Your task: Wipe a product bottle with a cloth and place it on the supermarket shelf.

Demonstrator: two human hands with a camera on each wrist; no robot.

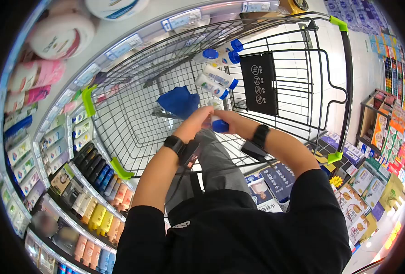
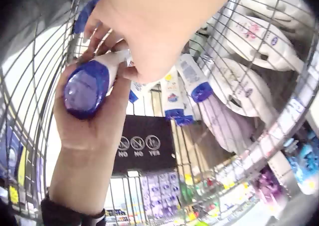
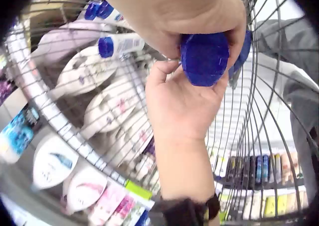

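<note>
In the head view, both hands meet over the shopping cart around a white bottle with a blue cap. My right hand grips the bottle, its fingers wrapped round the body in the right wrist view, where the blue cap faces the camera. My left hand holds the bottle's other end; in the left wrist view its thumb and fingers close about the white part. Below the hands lies a crumpled dark blue cloth-like thing. Several white bottles with blue caps lie nearby in the cart.
The black wire cart has green corners and a black sign panel with icons. Shelves of toiletry bottles curve along the left. Boxed goods stand at the right, and more boxes lie near the person's legs.
</note>
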